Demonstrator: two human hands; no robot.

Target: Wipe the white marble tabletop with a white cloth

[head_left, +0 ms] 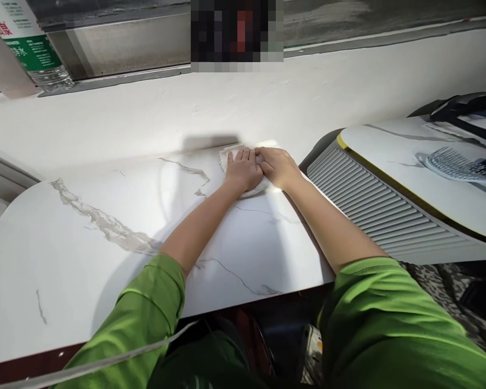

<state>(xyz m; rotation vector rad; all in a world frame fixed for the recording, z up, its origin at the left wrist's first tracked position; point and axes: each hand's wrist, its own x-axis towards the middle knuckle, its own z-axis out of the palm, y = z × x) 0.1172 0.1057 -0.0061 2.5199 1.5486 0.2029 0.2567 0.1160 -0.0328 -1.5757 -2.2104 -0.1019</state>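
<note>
A pale, crumpled cloth (227, 158) lies on the white marble-patterned tabletop (125, 281), close to the wall. My left hand (244, 172) rests flat on this cloth, fingers stretched forward and slightly apart. Beside it, touching it, my right hand (279, 166) has its fingers bent over the cloth's right part. The two hands cover most of the cloth, so its full shape is hidden. Both arms reach forward in green sleeves.
On the right stands a ribbed cabinet (368, 194) with a marble-patterned top, bearing a pale hairbrush (456, 165) and a black-handled item (465, 116). A plastic bottle (42, 54) stands on the ledge at upper left. A pale cord (117, 356) crosses low in front.
</note>
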